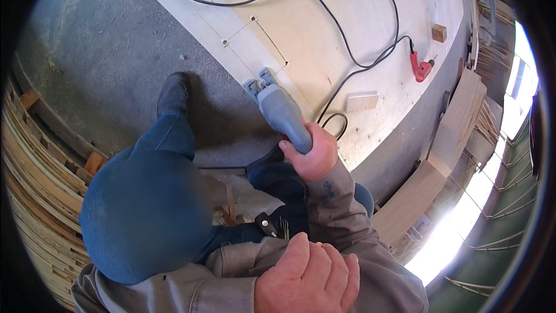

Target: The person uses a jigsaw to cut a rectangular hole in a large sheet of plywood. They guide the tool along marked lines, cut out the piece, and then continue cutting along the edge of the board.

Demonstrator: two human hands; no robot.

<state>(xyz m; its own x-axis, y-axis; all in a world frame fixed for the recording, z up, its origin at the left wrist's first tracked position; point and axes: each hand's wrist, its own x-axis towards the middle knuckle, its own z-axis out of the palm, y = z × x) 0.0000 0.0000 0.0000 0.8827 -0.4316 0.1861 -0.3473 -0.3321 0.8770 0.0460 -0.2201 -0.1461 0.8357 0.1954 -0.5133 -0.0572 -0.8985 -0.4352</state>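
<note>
My right hand [317, 153] is wrapped round the rear grip of a grey jigsaw [282, 110]. The jigsaw's front end rests at or just over the near edge of a pale plywood sheet [324, 40]; its blade is hidden. On the sheet beyond it, thin lines join several drilled holes [253, 18], and a darker slit-like line runs between two of them. Close to my body, my left hand [310, 281] has its fingers curled together. A tiny orange-yellow bit shows at its fingertips, too small to name.
A black cord [324, 3] loops across the sheet. A red drill [421, 68], a wood block [439, 33] and a small flat board [362, 102] lie on the right side. Stacked timber strips [40, 197] stand at left; boards [431, 174] lie at right.
</note>
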